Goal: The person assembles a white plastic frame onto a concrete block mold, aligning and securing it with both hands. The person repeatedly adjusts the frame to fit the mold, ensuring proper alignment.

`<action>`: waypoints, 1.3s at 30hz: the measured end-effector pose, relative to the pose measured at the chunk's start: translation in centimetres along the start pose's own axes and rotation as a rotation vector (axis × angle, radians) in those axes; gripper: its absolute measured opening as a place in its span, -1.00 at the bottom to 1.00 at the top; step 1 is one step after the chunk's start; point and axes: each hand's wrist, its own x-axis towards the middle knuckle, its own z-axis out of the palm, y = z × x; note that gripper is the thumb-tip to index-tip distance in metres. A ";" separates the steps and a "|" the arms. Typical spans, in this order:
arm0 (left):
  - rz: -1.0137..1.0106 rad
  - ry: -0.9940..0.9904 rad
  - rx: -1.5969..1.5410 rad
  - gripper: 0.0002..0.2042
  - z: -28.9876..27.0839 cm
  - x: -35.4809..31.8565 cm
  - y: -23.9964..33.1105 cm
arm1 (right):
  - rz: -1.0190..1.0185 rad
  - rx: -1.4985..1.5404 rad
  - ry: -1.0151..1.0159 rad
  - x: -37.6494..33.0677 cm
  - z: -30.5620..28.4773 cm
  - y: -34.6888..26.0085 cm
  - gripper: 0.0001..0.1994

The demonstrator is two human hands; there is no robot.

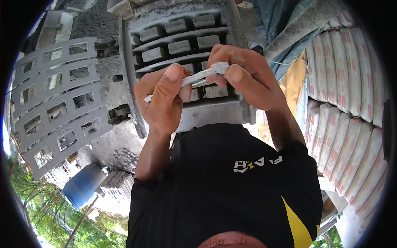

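Note:
Between my two hands runs a pale, dusty twisted strip (pixel 199 76), thin like cord; its material cannot be made out. My left hand (pixel 162 99) is closed on one end, thumb on top, and a short tip sticks out past its far side. My right hand (pixel 252 74) pinches the other end, where the strip forms a thicker pale lump. A second strand shows just below the first. Both hands are raised over a grey metal mould (pixel 215 113), whose slots hold several grey block-shaped pieces (pixel 179 46); the hands hide some of these.
A grey grid plate (pixel 66 89) with square openings stands at the left, beside a hinge-like bracket (pixel 119 114). Tall stacks of filled sacks (pixel 349 70) line the right. A slanting beam (pixel 300 31) crosses a teal tarp (pixel 275 20). A blue barrel (pixel 82 186) lies lower left.

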 end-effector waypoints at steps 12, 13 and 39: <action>-0.116 -0.117 0.168 -0.58 1.4 2.9 -1.5 | 0.125 0.026 0.105 -1.1 -1.8 1.8 -0.52; -0.166 -0.142 0.172 -0.58 1.5 3.1 -3.0 | 0.151 0.022 0.127 -1.5 -2.3 2.9 -0.50; -0.292 -0.208 0.390 -0.68 0.2 -1.6 -13.9 | 0.538 0.000 0.323 -8.6 0.5 14.9 -0.65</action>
